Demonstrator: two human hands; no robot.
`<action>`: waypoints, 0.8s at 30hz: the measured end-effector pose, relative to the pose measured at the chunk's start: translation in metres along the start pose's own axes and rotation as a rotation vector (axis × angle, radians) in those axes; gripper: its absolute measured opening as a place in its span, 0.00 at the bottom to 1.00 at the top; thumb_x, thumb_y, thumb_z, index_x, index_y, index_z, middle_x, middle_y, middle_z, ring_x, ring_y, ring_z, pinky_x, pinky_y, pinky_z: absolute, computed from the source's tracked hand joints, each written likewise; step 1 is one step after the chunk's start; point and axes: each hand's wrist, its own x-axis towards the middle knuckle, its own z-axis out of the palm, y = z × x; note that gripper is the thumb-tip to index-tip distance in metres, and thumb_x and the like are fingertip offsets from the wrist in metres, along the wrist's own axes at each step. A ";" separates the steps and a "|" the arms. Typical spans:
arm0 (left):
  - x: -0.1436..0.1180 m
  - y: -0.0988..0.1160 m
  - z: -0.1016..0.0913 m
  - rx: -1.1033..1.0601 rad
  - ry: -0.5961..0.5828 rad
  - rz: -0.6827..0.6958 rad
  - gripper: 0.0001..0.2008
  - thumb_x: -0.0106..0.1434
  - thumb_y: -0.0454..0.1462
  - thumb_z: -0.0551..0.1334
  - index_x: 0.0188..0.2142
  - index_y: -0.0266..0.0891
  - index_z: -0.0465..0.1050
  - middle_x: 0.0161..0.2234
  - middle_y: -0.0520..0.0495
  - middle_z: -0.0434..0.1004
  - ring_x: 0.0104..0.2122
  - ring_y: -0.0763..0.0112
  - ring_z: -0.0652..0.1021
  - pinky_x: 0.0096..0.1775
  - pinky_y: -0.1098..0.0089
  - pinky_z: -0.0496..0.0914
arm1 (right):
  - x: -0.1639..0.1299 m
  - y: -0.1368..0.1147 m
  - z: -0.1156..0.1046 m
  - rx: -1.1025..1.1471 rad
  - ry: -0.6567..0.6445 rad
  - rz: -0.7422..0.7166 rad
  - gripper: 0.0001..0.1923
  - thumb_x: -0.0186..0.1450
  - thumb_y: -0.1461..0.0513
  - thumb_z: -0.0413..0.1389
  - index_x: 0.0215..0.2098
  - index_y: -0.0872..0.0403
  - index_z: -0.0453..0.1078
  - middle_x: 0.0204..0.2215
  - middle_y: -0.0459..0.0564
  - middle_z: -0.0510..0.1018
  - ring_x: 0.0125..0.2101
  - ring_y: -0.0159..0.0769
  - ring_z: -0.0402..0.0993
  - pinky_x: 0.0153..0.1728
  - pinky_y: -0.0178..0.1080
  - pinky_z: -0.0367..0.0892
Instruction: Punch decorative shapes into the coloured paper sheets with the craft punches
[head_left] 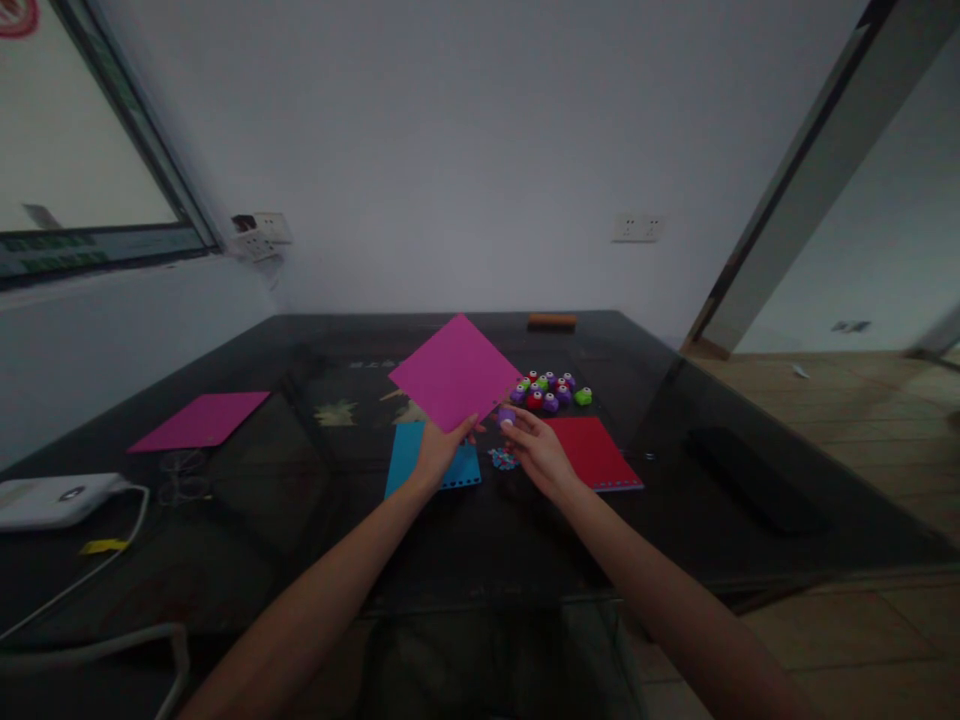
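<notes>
My left hand (439,450) grips the near corner of a magenta paper sheet (455,370) and holds it up, tilted, above the dark glass table (300,540). My right hand (536,450) pinches a small purple craft punch (508,415) at the sheet's lower right edge. Under my left hand lies a blue sheet (409,455). A small pile of punched paper bits (502,459) sits between my hands. A red sheet (592,452) lies just right of my right hand.
A cluster of small purple, red and green punches (551,390) sits behind the red sheet. A second magenta sheet (201,420) lies at the left. A white device (52,498) with a cable rests at the table's left edge. An orange block (552,321) lies at the far edge.
</notes>
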 end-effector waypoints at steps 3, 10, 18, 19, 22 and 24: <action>0.000 0.001 0.001 -0.003 0.011 0.005 0.10 0.54 0.42 0.64 0.23 0.38 0.75 0.21 0.47 0.75 0.19 0.71 0.70 0.26 0.71 0.64 | -0.001 0.000 0.000 -0.012 -0.027 -0.014 0.22 0.45 0.62 0.66 0.40 0.51 0.72 0.34 0.46 0.76 0.26 0.28 0.67 0.24 0.32 0.59; 0.001 0.002 0.002 -0.013 0.027 -0.003 0.08 0.53 0.41 0.65 0.23 0.38 0.75 0.19 0.49 0.74 0.19 0.71 0.70 0.26 0.71 0.64 | -0.002 -0.002 0.003 0.001 0.006 0.006 0.18 0.44 0.62 0.67 0.33 0.54 0.71 0.28 0.45 0.75 0.24 0.26 0.67 0.25 0.31 0.60; 0.001 0.003 0.002 -0.005 0.026 -0.011 0.08 0.52 0.40 0.65 0.23 0.38 0.74 0.19 0.49 0.75 0.19 0.71 0.70 0.27 0.71 0.65 | -0.001 -0.002 0.002 0.003 0.004 0.007 0.18 0.45 0.62 0.67 0.34 0.54 0.71 0.30 0.46 0.77 0.27 0.29 0.70 0.27 0.32 0.62; 0.001 0.004 0.002 -0.002 0.026 -0.009 0.08 0.52 0.40 0.65 0.23 0.38 0.75 0.19 0.49 0.74 0.19 0.71 0.71 0.27 0.71 0.65 | -0.001 -0.002 0.001 -0.003 0.002 0.005 0.18 0.45 0.62 0.67 0.34 0.54 0.71 0.31 0.46 0.77 0.27 0.29 0.71 0.28 0.33 0.62; 0.001 0.005 0.001 -0.006 0.028 -0.009 0.08 0.52 0.41 0.66 0.22 0.39 0.75 0.18 0.50 0.74 0.20 0.70 0.71 0.28 0.71 0.65 | -0.001 -0.001 0.001 -0.004 0.003 0.007 0.18 0.45 0.62 0.67 0.34 0.54 0.71 0.30 0.46 0.77 0.27 0.29 0.71 0.27 0.33 0.62; 0.001 0.005 0.001 -0.013 0.021 -0.008 0.08 0.52 0.41 0.65 0.22 0.39 0.75 0.18 0.49 0.74 0.20 0.70 0.71 0.28 0.71 0.65 | 0.000 -0.001 0.001 0.007 0.005 0.010 0.18 0.44 0.62 0.67 0.33 0.54 0.71 0.30 0.46 0.77 0.27 0.29 0.71 0.27 0.32 0.62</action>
